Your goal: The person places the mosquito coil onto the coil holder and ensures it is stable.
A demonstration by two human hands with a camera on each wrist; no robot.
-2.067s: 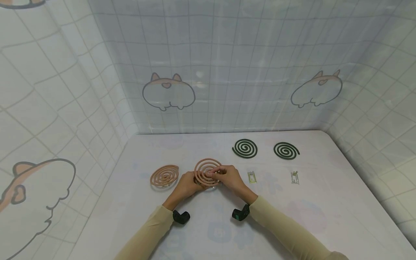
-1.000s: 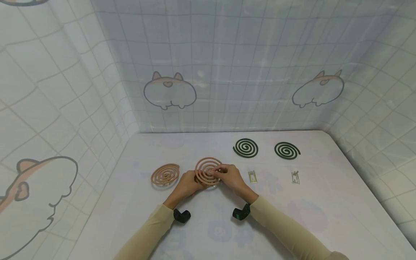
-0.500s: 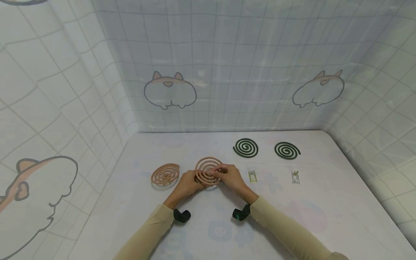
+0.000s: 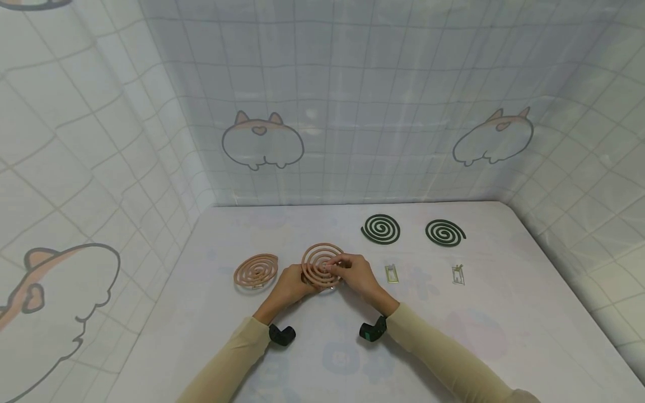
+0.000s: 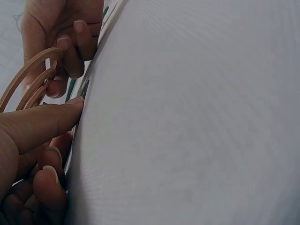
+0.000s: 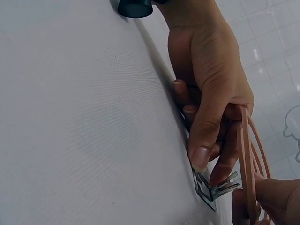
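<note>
A brown mosquito coil (image 4: 312, 257) sits tilted between the two hands in the head view. My right hand (image 4: 356, 274) pinches it near its centre, with fingertips on both sides of the coil (image 6: 247, 164) in the right wrist view. Below the coil, my left hand (image 4: 294, 285) holds a small metal coil stand (image 6: 202, 190) between thumb and index finger. The stand's upright prongs point at the coil's centre; whether they touch it cannot be told. In the left wrist view, the left thumb (image 5: 51, 119) covers most of the stand.
Left of the hands, another brown mosquito coil (image 4: 256, 271) stands raised on its metal stand (image 4: 257, 286). Two green coils (image 4: 381, 229) (image 4: 445, 233) lie at the back right. In front of them lie two metal stands (image 4: 391, 273) (image 4: 458, 275). Patterned cloth walls (image 4: 342, 140) surround the table.
</note>
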